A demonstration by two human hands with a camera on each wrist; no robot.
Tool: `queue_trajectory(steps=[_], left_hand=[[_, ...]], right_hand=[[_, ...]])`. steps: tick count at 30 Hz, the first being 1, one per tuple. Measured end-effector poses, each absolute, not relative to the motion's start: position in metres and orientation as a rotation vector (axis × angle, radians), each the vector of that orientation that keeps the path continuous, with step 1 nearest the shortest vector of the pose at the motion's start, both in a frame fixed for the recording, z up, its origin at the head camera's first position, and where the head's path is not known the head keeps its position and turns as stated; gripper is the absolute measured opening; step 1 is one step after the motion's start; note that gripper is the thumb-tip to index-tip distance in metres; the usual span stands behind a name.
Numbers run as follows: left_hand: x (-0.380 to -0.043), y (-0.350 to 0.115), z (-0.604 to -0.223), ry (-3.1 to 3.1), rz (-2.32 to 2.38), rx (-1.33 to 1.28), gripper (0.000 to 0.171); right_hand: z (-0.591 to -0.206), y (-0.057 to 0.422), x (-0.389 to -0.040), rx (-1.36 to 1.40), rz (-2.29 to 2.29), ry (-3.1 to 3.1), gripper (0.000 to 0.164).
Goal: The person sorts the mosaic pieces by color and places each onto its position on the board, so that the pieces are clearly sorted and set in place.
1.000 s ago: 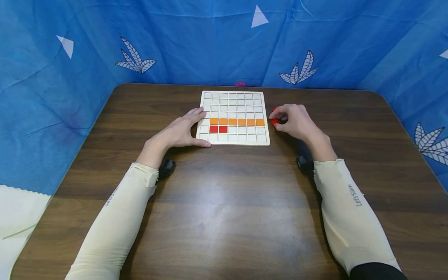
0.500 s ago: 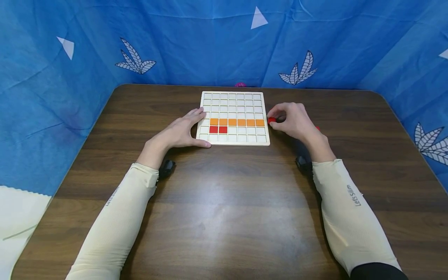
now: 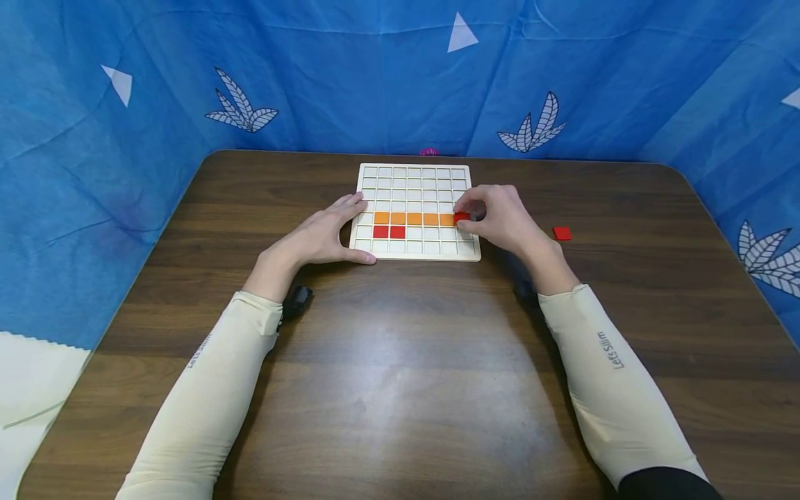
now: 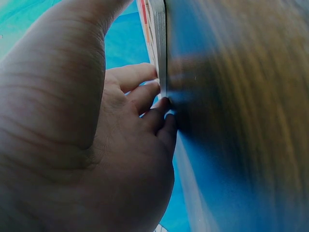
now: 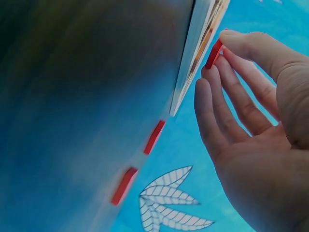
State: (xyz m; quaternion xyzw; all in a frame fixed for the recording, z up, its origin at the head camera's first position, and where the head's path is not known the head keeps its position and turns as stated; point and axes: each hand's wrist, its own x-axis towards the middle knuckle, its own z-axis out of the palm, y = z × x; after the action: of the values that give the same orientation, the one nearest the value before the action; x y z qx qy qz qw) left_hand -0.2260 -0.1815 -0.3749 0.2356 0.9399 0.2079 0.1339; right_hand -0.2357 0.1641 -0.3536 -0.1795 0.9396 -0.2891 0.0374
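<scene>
A pale board (image 3: 414,254) with a grid of square cells lies on the table; it holds a row of orange tiles (image 3: 398,219) and two red tiles (image 3: 389,232) in the row nearer me. Along its left edge rests my left hand (image 3: 319,232), thumb and fingers spread and touching the rim; the left wrist view shows its fingertips at the board's side (image 4: 161,48). Over the board's right part, my right hand (image 3: 500,219) pinches a red square tile (image 5: 214,53) between thumb and fingers, in front of the last orange cell.
One loose red tile (image 3: 562,233) lies on the wooden table (image 3: 387,361) right of the board. In the right wrist view two loose red tiles (image 5: 154,137) show; my right hand may hide one from the head view. A blue cloth (image 3: 375,76) hangs behind the table.
My right hand has taken a red tile from beside the board and carried it left over the board's right columns. A loose tile behind that hand has come into view. The left hand stays put.
</scene>
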Motion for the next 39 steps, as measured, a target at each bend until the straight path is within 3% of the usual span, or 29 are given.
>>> queue_trajectory(steps=[20, 39], left_hand=[[-0.217, -0.180, -0.376, 2.703, 0.631, 0.632, 0.118], [-0.220, -0.178, -0.368, 2.716, 0.627, 0.651, 0.118]], right_hand=[[-0.360, 0.100, -0.231, -0.803, -0.897, 2.775, 0.020], [-0.358, 0.096, -0.228, -0.881, -0.947, 2.777, 0.010]])
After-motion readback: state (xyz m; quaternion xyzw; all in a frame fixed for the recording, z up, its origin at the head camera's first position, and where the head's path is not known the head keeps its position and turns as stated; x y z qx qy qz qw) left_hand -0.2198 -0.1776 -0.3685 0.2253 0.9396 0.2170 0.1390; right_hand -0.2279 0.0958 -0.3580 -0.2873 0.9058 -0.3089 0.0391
